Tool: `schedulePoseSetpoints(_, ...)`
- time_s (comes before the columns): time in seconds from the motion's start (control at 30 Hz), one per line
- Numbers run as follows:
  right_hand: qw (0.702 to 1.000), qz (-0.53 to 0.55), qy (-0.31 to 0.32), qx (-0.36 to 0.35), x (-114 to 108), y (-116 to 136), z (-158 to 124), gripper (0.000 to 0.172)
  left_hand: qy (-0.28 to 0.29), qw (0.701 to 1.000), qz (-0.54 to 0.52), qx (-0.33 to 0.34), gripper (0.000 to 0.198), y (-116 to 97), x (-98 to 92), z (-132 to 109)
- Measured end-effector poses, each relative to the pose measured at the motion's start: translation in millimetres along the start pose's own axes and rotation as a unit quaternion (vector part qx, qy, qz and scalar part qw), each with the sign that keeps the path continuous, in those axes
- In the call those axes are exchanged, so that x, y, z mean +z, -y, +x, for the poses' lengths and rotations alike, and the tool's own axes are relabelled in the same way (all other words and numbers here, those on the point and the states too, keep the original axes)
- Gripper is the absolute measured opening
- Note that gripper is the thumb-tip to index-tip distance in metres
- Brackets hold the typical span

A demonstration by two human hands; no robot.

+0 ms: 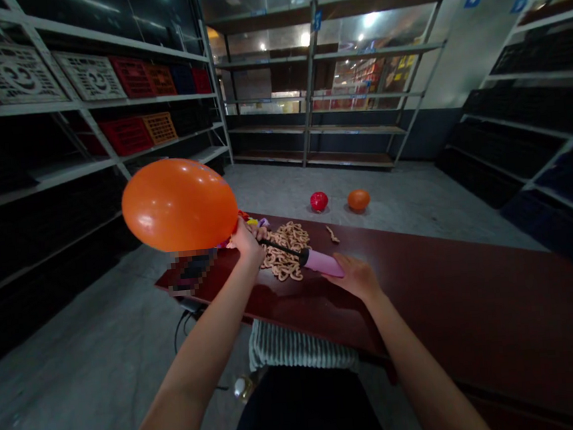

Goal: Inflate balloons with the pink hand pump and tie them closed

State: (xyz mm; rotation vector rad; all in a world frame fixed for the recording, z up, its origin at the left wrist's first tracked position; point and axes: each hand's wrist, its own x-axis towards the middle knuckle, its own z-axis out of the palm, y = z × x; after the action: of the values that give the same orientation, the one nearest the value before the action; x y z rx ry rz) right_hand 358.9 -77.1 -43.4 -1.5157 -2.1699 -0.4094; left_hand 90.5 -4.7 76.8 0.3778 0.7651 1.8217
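A large inflated orange balloon (179, 204) stands out to the left of my left hand (248, 238). That hand is closed at the balloon's neck, where the black rod of a pink balloon pump (323, 263) also ends; the neck itself is hidden by the fingers. My right hand (356, 276) is wrapped round the far end of the pump's pink barrel. The rod is drawn out between my hands, above a pile of tan, curled balloons (286, 242) on the dark red table (433, 282).
One loose tan piece (332, 235) lies right of the pile. Small colourful items (258, 222) are behind my left hand. A red balloon (319, 202) and a smaller orange balloon (358, 201) rest on the floor beyond the table. Shelves with crates (128, 76) line the left.
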Motion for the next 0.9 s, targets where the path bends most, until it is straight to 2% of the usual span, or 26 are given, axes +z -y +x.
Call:
schedulePoseSetpoints(0.1,1.0,0.003,-0.011,-0.01,1.1,1.2,0.4,0.051,-0.025,0.999,-0.029,0.023,0.046,-21.7,-0.5,6.7)
schedulePoseSetpoints(0.2,1.0,0.025,-0.014,0.005,-2.2,6.7,1.9,0.05,-0.021,0.998,-0.027,0.044,0.045,-30.3,9.3,11.7)
schedulePoseSetpoints(0.4,0.993,0.09,-0.036,0.064,-8.2,8.2,2.8,0.043,0.007,0.996,-0.028,0.082,0.051,-11.1,49.5,20.3)
schedulePoseSetpoints(0.5,0.988,0.104,-0.06,0.094,-6.9,3.3,3.4,0.041,0.042,0.994,-0.031,0.096,0.052,5.3,70.4,24.6)
schedulePoseSetpoints(0.6,0.983,0.12,-0.071,0.115,-3.8,-0.7,4.0,0.043,0.103,0.992,-0.031,0.064,0.054,30.2,83.1,26.6)
schedulePoseSetpoints(0.77,0.979,0.117,-0.076,0.151,-0.6,-1.9,4.4,0.045,0.178,0.983,-0.017,-0.047,0.054,97.9,80.0,15.3)
schedulePoseSetpoints(0.83,0.977,0.107,-0.08,0.167,-1.0,-1.5,4.6,0.044,0.176,0.983,-0.026,-0.044,0.052,121.9,76.1,6.6)
schedulePoseSetpoints(0.9,0.976,0.098,-0.077,0.181,-1.9,-1.3,5.2,0.044,0.169,0.984,-0.03,-0.044,0.05,135.3,74.7,-0.7)
